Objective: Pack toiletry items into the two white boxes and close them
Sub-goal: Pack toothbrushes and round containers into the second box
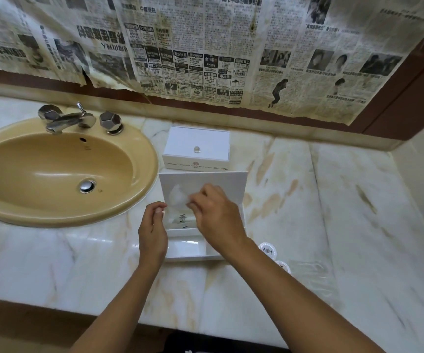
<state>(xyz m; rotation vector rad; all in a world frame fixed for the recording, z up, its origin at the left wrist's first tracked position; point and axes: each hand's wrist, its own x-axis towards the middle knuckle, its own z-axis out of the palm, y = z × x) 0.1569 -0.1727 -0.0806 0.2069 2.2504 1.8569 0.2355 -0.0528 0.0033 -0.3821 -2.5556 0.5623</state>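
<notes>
- Your right hand point(216, 215) reaches over the open white box point(193, 247) in front of you, fingers curled and pinching a blurred white, fluffy item point(177, 197) above the box's interior.
- Your left hand point(153, 230) sits at the left edge of that same box, fingers curled in with the fingertips pressed against the rim; whether it grips the wall or only steadies it, you cannot tell.
- The open box's lid point(231, 184) stands raised behind your hands, its inner face turned toward you.
- Inside the box, a small printed sachet point(181, 219) lies partly under your right hand, and the near compartment shows bare white floor.
- The second white box point(197, 149) sits just behind the open one, toward the wall, lid shut flat with a small clear knob point(196, 149) at its centre.
- Two small round, printed items point(267, 249) lie on the marble bench point(346, 212) just right of the open box, partly hidden by your right forearm.
- A beige sink point(58, 174) with a chrome tap point(70, 119) occupies the bench to your left, well apart from the boxes.
- Old newspaper point(206, 47) covers the wall above the bench.
</notes>
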